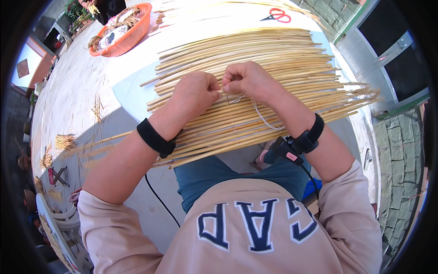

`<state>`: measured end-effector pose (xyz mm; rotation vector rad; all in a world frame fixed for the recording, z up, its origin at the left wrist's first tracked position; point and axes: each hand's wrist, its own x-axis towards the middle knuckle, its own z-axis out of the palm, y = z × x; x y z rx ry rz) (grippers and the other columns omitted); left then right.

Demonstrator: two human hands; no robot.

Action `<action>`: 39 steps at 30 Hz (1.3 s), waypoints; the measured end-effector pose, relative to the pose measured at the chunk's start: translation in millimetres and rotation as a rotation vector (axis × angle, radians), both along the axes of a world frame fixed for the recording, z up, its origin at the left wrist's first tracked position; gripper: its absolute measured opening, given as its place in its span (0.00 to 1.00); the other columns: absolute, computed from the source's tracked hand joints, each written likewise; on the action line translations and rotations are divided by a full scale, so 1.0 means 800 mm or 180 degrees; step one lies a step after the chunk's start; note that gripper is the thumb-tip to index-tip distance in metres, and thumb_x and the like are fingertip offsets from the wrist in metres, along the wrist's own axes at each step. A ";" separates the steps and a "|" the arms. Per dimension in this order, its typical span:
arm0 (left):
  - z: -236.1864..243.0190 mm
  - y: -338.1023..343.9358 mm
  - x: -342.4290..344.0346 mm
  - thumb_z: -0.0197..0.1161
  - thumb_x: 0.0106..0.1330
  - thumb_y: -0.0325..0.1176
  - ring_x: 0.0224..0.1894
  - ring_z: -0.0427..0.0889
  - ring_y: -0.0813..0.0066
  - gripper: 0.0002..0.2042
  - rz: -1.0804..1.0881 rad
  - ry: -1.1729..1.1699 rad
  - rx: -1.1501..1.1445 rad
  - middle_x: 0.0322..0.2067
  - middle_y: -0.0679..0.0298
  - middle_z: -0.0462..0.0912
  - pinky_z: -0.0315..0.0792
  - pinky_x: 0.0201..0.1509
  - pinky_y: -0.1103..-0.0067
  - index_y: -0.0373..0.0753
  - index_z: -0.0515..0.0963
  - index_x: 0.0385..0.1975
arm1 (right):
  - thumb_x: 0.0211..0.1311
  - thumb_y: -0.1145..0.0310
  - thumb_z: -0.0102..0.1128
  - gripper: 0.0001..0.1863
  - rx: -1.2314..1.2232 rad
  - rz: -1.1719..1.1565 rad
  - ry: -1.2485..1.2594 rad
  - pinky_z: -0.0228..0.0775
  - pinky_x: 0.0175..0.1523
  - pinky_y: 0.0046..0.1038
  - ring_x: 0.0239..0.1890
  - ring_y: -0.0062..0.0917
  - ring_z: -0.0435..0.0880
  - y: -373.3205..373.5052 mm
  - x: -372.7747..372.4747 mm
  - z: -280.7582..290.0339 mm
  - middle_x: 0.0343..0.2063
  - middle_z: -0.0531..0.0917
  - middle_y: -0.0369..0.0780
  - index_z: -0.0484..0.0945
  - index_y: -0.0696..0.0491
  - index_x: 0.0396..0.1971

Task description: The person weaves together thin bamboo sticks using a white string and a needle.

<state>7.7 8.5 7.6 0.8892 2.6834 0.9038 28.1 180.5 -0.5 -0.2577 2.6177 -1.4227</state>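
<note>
Many straw-coloured reed stalks (255, 50) lie side by side across the table as a mat. Above its middle, my left hand (196, 93) and my right hand (251, 80) meet with fingertips pinched, almost touching. A thin white string (261, 118) shows between and beneath the fingers, and its loose end curves over the reeds below my right hand. My fingers hide most of the part being held. The fluffy tips of some reeds stick out at the right, and a few longer stalks reach left beneath my left forearm.
On the white table (132, 89), red-handled scissors (277, 16) lie at the far right. An orange basket (141, 34) with bundles stands at the far left; another person's hand (93, 9) is beyond it. Reed bundles (65, 141) lie on the floor, left. A stone wall (401, 155) rises at right.
</note>
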 end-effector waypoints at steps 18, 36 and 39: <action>-0.001 0.000 -0.018 0.63 0.48 0.36 0.26 0.77 0.59 0.10 0.0055 -0.0119 -0.0242 0.21 0.52 0.78 0.70 0.33 0.72 0.35 0.79 0.24 | 0.47 0.71 0.56 0.06 0.0132 -0.0272 0.1019 0.66 0.31 0.27 0.24 0.28 0.75 -0.010 -0.007 -0.027 0.20 0.76 0.43 0.74 0.58 0.21; -0.001 -0.001 -0.012 0.64 0.50 0.32 0.17 0.67 0.81 0.10 0.0206 -0.0333 0.0091 0.13 0.64 0.73 0.64 0.23 0.81 0.30 0.77 0.22 | 0.46 0.70 0.57 0.06 0.0315 -0.0389 0.1028 0.67 0.30 0.28 0.23 0.28 0.74 -0.014 -0.021 -0.014 0.17 0.76 0.42 0.76 0.58 0.21; 0.001 0.001 -0.013 0.64 0.51 0.32 0.18 0.67 0.82 0.09 0.0292 -0.0467 0.0165 0.14 0.65 0.73 0.64 0.24 0.81 0.30 0.77 0.22 | 0.50 0.71 0.56 0.06 0.0404 -0.0394 0.1178 0.64 0.27 0.22 0.20 0.18 0.71 -0.012 -0.023 -0.017 0.15 0.75 0.38 0.75 0.59 0.22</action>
